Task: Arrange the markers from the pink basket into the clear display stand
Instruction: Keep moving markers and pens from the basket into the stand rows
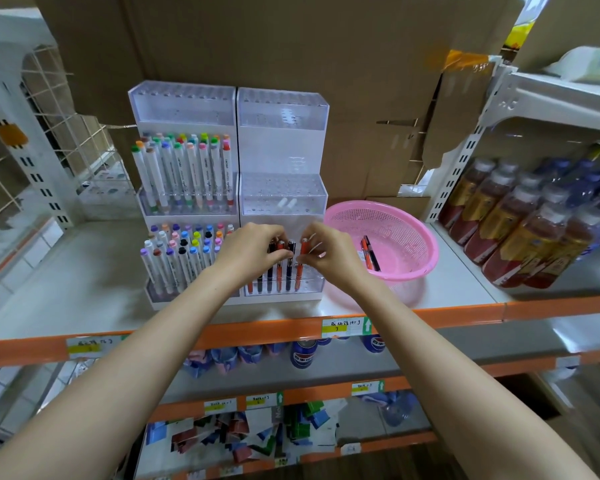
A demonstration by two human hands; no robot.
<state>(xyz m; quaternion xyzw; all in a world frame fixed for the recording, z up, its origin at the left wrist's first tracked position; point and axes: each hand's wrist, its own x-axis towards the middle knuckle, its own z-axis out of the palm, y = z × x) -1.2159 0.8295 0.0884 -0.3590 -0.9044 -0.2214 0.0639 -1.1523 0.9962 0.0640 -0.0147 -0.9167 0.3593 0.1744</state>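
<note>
A clear tiered display stand (283, 202) stands on the shelf, its right half mostly bare. Its bottom tier holds several orange and black markers (279, 271) upright. My left hand (253, 247) curls its fingers round the tops of the markers in the middle of that row. My right hand (326, 252) pinches an orange marker (302, 261) standing at the row's right end. The pink basket (395, 237) sits just right of the stand with an orange and a black marker (369, 252) lying inside.
The stand's left half (184, 188) is packed with white colour-capped markers. Cardboard boxes (291, 46) stand behind. Bottled drinks (534, 220) fill the shelf to the right. A wire grid (49, 133) is at left. Orange shelf edge (291, 329) with price tags runs below.
</note>
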